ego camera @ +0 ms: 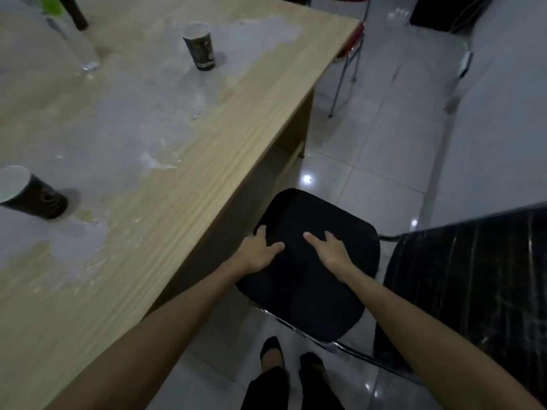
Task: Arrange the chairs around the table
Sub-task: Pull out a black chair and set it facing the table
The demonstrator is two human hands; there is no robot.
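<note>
A black chair stands beside the long wooden table [225,137], its padded seat [310,279] close to the table's side edge and its glossy black backrest [473,291] to the right. My left hand [257,252] curls over the seat's left edge, thumb on top. My right hand [331,252] lies flat on the middle of the seat with fingers apart. A red chair [353,39] with metal legs stands at the table's far corner, mostly hidden by the tabletop.
Two dark paper cups [199,45] [29,193] and a clear bottle [74,39] stand on the table. White tiled floor [384,137] stretches to the right. My feet [272,353] are just behind the chair. A dark object [444,10] sits at the top right.
</note>
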